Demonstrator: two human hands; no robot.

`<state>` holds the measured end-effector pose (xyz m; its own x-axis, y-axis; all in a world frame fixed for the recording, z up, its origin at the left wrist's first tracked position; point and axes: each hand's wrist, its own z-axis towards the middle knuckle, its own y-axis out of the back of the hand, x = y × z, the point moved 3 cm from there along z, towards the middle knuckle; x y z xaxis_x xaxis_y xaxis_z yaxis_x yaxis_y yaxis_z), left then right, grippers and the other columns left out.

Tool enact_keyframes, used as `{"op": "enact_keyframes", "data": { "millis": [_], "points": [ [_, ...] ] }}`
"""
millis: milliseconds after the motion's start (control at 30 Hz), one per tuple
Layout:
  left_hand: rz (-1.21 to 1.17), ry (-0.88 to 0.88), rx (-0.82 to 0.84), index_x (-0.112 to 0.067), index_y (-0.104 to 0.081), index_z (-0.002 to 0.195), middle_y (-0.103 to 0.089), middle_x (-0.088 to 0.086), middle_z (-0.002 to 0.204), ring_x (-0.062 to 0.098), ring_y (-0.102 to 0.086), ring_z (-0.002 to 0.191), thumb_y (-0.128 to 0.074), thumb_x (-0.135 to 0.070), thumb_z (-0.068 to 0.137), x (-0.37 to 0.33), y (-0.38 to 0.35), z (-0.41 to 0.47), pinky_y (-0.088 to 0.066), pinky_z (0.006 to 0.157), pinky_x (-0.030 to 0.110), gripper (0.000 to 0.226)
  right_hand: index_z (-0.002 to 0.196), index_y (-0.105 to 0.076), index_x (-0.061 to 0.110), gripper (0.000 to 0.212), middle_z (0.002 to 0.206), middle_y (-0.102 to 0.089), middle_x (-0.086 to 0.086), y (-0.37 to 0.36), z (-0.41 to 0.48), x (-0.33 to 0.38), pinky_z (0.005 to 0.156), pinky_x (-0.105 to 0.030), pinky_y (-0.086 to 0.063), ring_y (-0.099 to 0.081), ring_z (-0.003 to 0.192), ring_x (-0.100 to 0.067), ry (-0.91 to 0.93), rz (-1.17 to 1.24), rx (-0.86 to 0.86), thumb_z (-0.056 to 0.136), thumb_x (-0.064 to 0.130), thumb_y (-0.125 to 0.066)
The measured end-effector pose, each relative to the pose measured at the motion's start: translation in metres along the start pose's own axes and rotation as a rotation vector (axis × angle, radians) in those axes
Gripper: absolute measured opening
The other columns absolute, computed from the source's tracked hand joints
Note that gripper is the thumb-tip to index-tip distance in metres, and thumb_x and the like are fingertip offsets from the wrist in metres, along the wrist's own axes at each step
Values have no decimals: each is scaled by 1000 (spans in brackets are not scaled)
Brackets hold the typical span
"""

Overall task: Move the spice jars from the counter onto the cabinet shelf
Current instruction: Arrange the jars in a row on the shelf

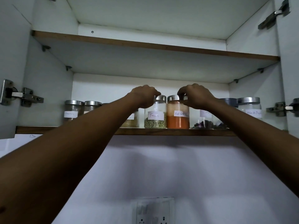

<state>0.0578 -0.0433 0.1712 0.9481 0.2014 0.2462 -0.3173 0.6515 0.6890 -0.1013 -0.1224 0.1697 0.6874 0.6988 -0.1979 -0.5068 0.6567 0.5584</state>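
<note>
Both arms reach up to the lower cabinet shelf. My left hand grips the steel lid of the Fennel jar, a glass jar with green seeds and a white label. My right hand grips the lid of the red chilli powder jar, which stands right beside it. Both jars stand upright at the shelf's front edge, touching each other.
Several more labelled glass jars line the shelf: two at the left, one behind my left forearm, a cloves jar and a black pepper jar at the right. The upper shelf holds nothing visible. Cabinet doors with hinges stand open either side. A wall socket sits below.
</note>
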Motion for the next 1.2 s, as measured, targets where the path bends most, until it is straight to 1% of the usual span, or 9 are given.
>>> {"op": "enact_keyframes", "data": {
  "millis": [100,233,300,400,567,700,900,1067,1200],
  "points": [
    [-33,15,30,-27,-41,141,-50,10,138,32,-46,123,-39,-3,90,6,-9,4,-41,93,37,56,96,-67,11,14,102,-68,-10,-3,7,4,75,-36,-49,-61,96,-30,-7,-22,1,83,12,-62],
    [-49,42,64,-23,-35,144,-47,10,140,31,-44,125,-35,1,90,11,-24,10,-39,94,36,59,97,-68,12,15,104,-68,-10,-12,17,11,72,-34,-44,-61,97,-31,-2,-41,7,83,13,-63],
    [-38,49,80,-20,-32,145,-45,10,142,31,-43,126,-34,1,91,13,-32,13,-39,95,37,58,95,-68,12,14,103,-67,-11,-17,24,15,68,-31,-40,-61,95,-31,11,-76,6,83,17,-64],
    [-4,58,115,-17,-31,145,-43,11,142,31,-41,127,-34,1,92,14,-39,21,-38,97,37,56,95,-68,10,13,101,-66,-13,-27,34,17,66,-30,-35,-60,92,-32,1,-100,7,83,15,-63],
    [28,69,153,-15,-27,147,-37,12,147,32,-37,132,-33,1,93,20,-49,34,-35,103,38,57,97,-67,13,16,103,-65,-13,-47,47,13,67,-30,-35,-60,94,-33,-39,-66,8,82,18,-65],
    [26,67,178,-14,-28,147,-38,13,146,33,-37,132,-32,-1,93,26,-60,43,-36,105,40,56,100,-67,12,20,104,-64,-14,-59,54,11,67,-30,-35,-59,97,-34,-69,-39,15,81,18,-67],
    [53,91,206,-14,-25,148,-32,12,150,31,-32,137,-32,-4,95,31,-76,56,-30,111,40,54,107,-65,11,25,108,-63,-14,-78,66,10,70,-30,-37,-59,99,-33,-101,-35,24,83,17,-62],
    [92,101,200,-14,-28,147,-35,10,149,29,-34,135,-33,-5,96,36,-85,62,-30,110,39,52,108,-65,11,26,110,-63,-13,-96,76,4,69,-30,-39,-60,99,-32,-151,41,57,82,13,-62],
    [143,132,207,-21,-27,147,-38,8,147,28,-37,134,-36,-9,96,42,-95,68,-32,107,41,53,110,-63,7,28,113,-63,-14,-107,87,6,75,-33,-46,-60,100,-31,-148,56,94,83,14,-62]
  ]
}}
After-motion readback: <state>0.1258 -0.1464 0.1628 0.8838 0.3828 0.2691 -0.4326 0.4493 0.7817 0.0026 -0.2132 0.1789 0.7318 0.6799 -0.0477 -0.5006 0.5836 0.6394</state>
